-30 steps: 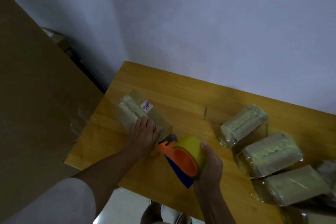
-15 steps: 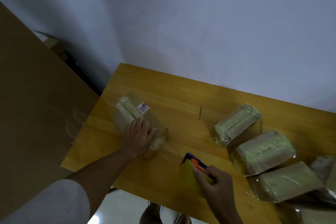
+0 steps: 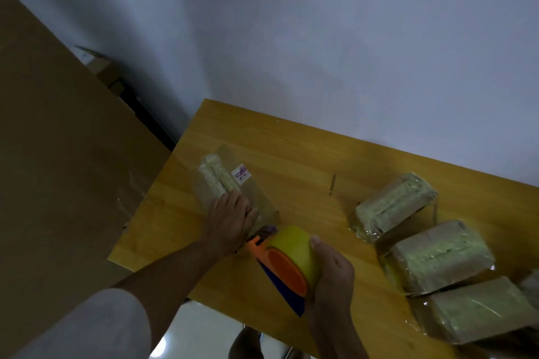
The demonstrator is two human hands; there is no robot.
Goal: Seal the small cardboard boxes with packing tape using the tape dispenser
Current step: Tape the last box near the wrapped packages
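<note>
Left hand (image 3: 230, 223) presses flat on the small box (image 3: 233, 189) near the bench (image 3: 306, 154) corner at 9 o'clock, right hand (image 3: 331, 274) grips the tape dispenser (image 3: 287, 262) touching the box's near end, three wrapped boxes (image 3: 437, 253) crowd 3 o'clock, and a cardboard sheet (image 3: 58, 169) flanks the left edge.

White short sleeve (image 3: 96, 326) on left arm; right forearm (image 3: 335, 335) bare.

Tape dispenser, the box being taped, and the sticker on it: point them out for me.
tape dispenser (image 3: 287, 268), head view, on the orange hub face.
box being taped (image 3: 264, 201), head view, on its bare top beside the left hand.
sticker (image 3: 242, 177), head view, at its middle.
</note>
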